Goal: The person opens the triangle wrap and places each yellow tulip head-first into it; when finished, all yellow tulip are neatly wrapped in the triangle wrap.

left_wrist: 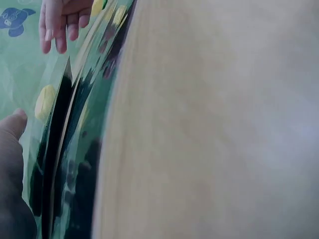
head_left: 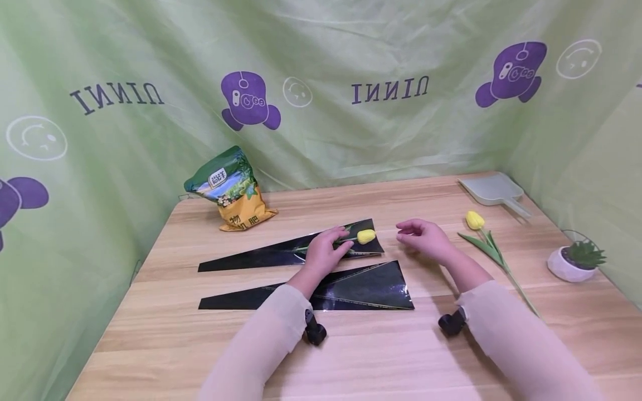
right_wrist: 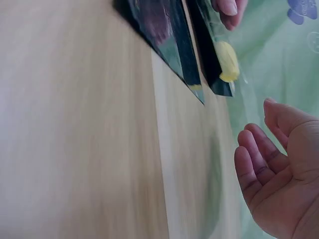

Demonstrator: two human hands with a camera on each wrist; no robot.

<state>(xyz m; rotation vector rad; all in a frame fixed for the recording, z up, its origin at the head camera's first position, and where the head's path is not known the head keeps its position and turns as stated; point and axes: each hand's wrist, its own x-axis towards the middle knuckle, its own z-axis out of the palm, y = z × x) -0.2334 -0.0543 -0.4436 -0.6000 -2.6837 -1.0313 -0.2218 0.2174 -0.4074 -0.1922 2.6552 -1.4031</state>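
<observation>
My left hand (head_left: 325,252) rests on the farther black wrapping sleeve (head_left: 256,257), its fingers over the green stem of a yellow tulip (head_left: 366,236). The bloom lies near the sleeve's wide right end. Nearer to me, a second black sleeve (head_left: 371,287) lies flat, partly under my left forearm. My right hand (head_left: 425,238) hovers to the right of the tulip, fingers loosely bent and holding nothing. In the right wrist view that hand (right_wrist: 279,174) shows its palm, apart from the bloom (right_wrist: 228,60). Only part of the left hand (left_wrist: 14,164) shows in the left wrist view.
Another yellow tulip (head_left: 475,220) with green leaves lies on the table (head_left: 165,340) to the right. Beyond it are a grey dustpan (head_left: 491,189) and a small potted plant (head_left: 569,264). At the back left stands a green and yellow bag (head_left: 233,192). Green printed cloth hangs behind.
</observation>
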